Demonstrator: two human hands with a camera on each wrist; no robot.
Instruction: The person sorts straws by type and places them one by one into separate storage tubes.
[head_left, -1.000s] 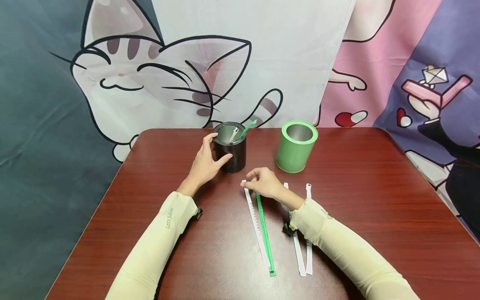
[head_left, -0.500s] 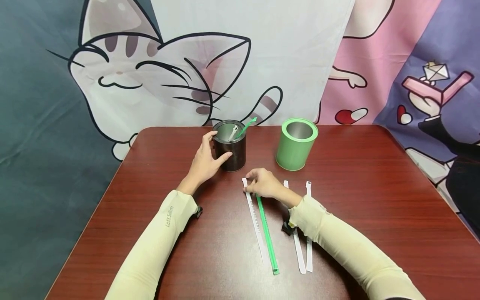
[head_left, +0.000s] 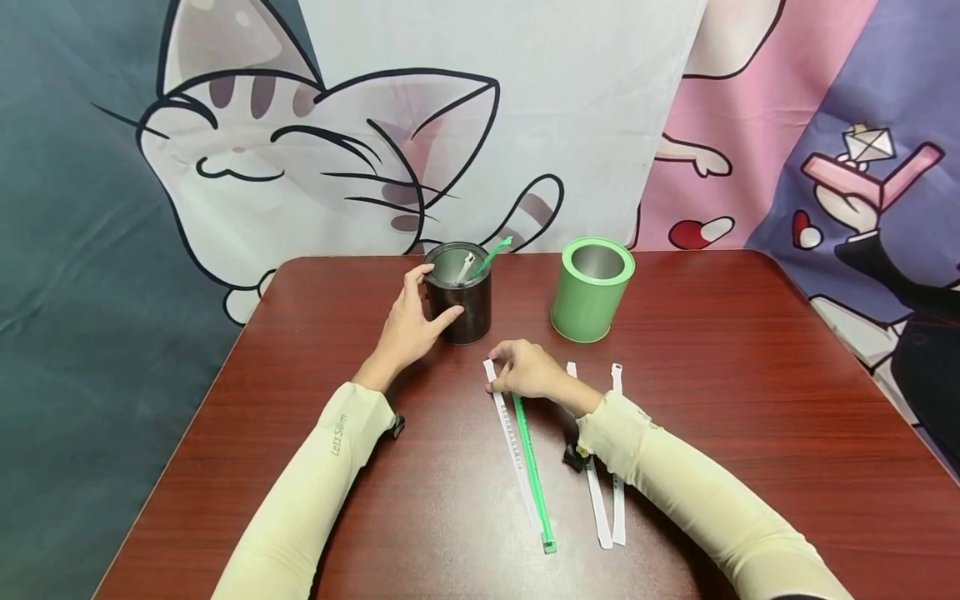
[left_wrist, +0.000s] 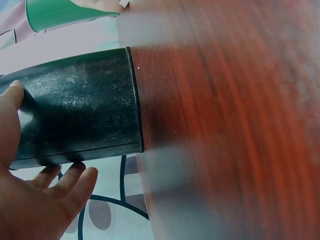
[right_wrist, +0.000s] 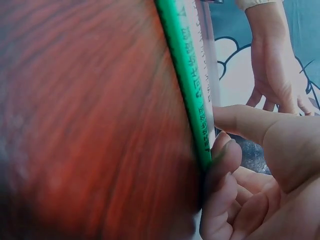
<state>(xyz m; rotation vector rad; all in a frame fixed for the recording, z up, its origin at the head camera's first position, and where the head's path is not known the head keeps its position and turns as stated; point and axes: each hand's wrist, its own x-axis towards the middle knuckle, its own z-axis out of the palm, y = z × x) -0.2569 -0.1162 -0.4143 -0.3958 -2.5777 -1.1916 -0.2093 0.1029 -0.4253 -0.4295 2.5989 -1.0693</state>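
My left hand (head_left: 408, 327) grips the black can (head_left: 474, 317) from its left side, thumb on the front and fingers behind. In the left wrist view the can (left_wrist: 85, 107) stands on the tabletop. Inside it lean a white wrapped straw (head_left: 467, 267) and a green wrapped straw (head_left: 493, 257). My right hand (head_left: 531, 371) pinches a white paper-wrapped straw (head_left: 513, 446) near its far end, thumb and index finger at its edges. Close beside it lies a green wrapped straw (head_left: 534, 475), its far end hidden by the hand. Printed lettering shows on this green straw (right_wrist: 187, 75) in the right wrist view.
A green can (head_left: 587, 308) stands upright at the back, right of the black one. Two more white wrapped straws (head_left: 597, 504) (head_left: 618, 508) lie partly under the right forearm. The red-brown table (head_left: 750, 400) ends at a cartoon cloth backdrop (head_left: 450, 50).
The right hand's fingers have shifted slightly along the white straw. The near ends of the white and green straws moved apart a little, then came together again. The left hand stays on the can.
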